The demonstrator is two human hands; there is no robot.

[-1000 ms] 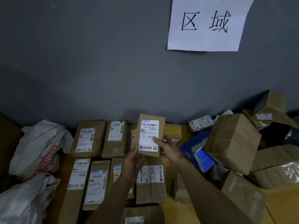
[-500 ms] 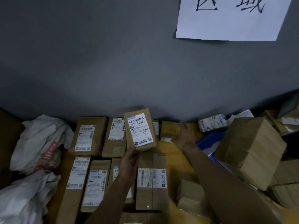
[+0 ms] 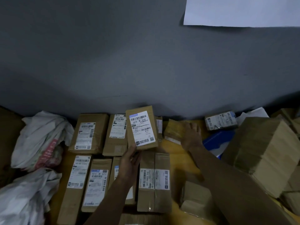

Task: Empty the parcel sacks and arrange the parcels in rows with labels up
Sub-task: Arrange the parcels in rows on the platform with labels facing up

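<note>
The left hand (image 3: 129,161) gripped a parcel (image 3: 141,129) by its near end, fingers curled round the edge, label facing up. It hung slightly tilted over the back row, close to the grey wall (image 3: 113,62). It hid most of a narrow box (image 3: 159,127) behind it, of which only a strip showed.

The right hand (image 3: 191,137) lay against a small carton (image 3: 174,129) just to the right of that strip. I could not tell whether it grasped the carton or only touched it.

In the back row two long parcels lay label up, a wide one (image 3: 90,135) and a slimmer one (image 3: 116,135). In the front row sat a long pack (image 3: 76,184), a second pack (image 3: 97,184) and a taped pair (image 3: 154,181), all label up. Another lay between them, mostly under the left forearm.

Two white sacks crowded the left side, an upper sack (image 3: 42,138) and a lower sack (image 3: 24,200). On the right a loose heap pressed in: a big box (image 3: 263,153), a blue box (image 3: 215,142) and a labelled packet (image 3: 220,120) against the wall. A low carton (image 3: 194,197) sat on the yellow table (image 3: 178,159) beside the right forearm. A white sheet (image 3: 243,12) hung on the wall above.
</note>
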